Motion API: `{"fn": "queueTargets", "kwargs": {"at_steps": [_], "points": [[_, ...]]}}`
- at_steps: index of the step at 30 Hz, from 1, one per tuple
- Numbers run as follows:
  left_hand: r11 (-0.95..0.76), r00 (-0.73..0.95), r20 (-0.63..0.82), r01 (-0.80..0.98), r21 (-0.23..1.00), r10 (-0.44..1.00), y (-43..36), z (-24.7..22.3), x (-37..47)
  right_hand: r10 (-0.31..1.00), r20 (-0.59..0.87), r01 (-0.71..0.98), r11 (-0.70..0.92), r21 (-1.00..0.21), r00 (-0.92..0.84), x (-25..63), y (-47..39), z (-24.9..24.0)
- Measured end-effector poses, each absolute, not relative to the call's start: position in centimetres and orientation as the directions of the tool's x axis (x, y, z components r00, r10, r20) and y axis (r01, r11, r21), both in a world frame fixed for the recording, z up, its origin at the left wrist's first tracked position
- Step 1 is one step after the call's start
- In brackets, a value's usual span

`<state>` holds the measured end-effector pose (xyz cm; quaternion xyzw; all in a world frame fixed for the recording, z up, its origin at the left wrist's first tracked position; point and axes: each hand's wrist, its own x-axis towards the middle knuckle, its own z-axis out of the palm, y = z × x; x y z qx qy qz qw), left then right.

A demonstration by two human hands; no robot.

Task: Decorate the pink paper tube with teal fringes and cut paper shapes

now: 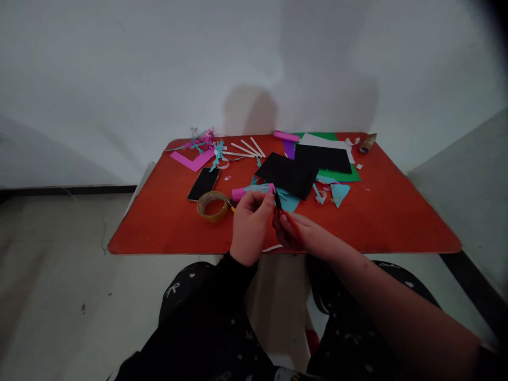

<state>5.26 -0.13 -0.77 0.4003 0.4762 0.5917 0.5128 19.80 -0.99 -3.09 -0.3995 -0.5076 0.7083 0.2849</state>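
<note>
My right hand (311,235) is closed around a pair of scissors (292,224) with red handles and dark blades. The blades point up and away, close to the fingertips of my left hand (252,219). Thumb and fingers of that left hand are pinched together; what is between them is too small to make out. Just behind it lies a pink paper roll (239,194) with light blue paper strips (260,188) on it. A yellow tape roll (212,207) rests left of my left hand, beside a yellow-handled tool that is partly hidden.
On the red table (381,217) are a phone (203,184), black paper sheets (288,173), white sticks (248,148), pink paper (194,160) and blue scraps (339,194). A cardboard tube (368,143) lies at the back right. A wall stands behind the table.
</note>
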Motion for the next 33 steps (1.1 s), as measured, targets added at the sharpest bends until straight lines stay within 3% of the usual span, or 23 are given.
{"fn": "queueTargets", "kwargs": {"at_steps": [33], "points": [[0.04,-0.163,-0.073,-0.197,0.98,0.984,-0.2,-0.5,5.3,0.81,-0.278,0.034,-0.304,-0.952,-0.517,19.9,-1.1,-1.7]]}}
